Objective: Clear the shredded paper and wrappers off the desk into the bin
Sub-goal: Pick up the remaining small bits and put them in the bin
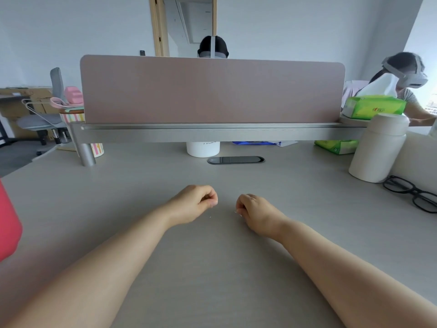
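Nearly done, judging by the desk (118,197): only tiny white paper specks (210,217) left between left hand (196,202) and right hand (254,210), both curled closed, contents indiscernible; no bin identifiable.

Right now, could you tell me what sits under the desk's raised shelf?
Under the shelf: a white cup, blue packaging and a green tissue pack; their tops are hidden.

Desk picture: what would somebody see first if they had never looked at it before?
First, the two bare arms reaching up the middle of the desk, left hand and right hand curled close together. Then the pink divider behind, and black glasses beside a white bottle at right.
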`<state>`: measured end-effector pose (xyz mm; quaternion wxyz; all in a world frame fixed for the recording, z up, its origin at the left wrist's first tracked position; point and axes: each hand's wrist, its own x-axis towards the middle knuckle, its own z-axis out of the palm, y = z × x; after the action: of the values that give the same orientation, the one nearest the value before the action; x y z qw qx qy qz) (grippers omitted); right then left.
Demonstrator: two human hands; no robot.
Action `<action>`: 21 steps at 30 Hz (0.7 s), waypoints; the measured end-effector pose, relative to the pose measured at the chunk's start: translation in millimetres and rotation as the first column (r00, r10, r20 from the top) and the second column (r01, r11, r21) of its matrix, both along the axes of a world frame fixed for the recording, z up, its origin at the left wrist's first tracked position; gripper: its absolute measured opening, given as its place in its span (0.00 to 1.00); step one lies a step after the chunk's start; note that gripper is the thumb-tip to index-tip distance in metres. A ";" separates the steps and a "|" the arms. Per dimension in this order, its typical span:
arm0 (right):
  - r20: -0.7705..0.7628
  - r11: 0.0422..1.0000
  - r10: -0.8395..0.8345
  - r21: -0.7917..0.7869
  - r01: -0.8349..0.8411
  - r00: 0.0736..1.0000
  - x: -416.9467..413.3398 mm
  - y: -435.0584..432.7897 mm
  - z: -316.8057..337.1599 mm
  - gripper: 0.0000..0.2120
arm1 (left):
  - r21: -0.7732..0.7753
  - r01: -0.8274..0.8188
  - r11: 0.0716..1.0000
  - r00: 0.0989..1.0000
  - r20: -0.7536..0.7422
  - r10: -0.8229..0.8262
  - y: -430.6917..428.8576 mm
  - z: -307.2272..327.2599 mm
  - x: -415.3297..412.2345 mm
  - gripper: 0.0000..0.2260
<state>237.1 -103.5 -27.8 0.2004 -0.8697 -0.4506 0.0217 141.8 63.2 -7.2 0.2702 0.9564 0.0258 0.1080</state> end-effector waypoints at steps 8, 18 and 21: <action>-0.025 0.998 0.034 0.051 -0.033 0.999 -7.0 11.5 3.8 0.05 | 0.163 -0.016 0.986 0.999 -0.042 0.023 9.8 -8.9 -13.6 0.05; -0.016 1.000 -0.006 0.023 0.006 1.000 -2.6 9.1 -3.6 0.05 | 0.113 -0.020 0.993 1.000 0.003 0.020 10.7 -22.0 -7.1 0.08; -0.008 0.999 0.000 0.034 0.000 1.000 -2.3 8.1 -4.2 0.05 | 0.168 0.018 0.986 0.999 -0.048 -0.010 9.7 -19.5 -3.5 0.07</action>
<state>234.8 -95.4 -32.0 0.2166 -0.8661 -0.4501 0.0175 138.3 72.9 -26.7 0.1885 0.9782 0.0160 0.0853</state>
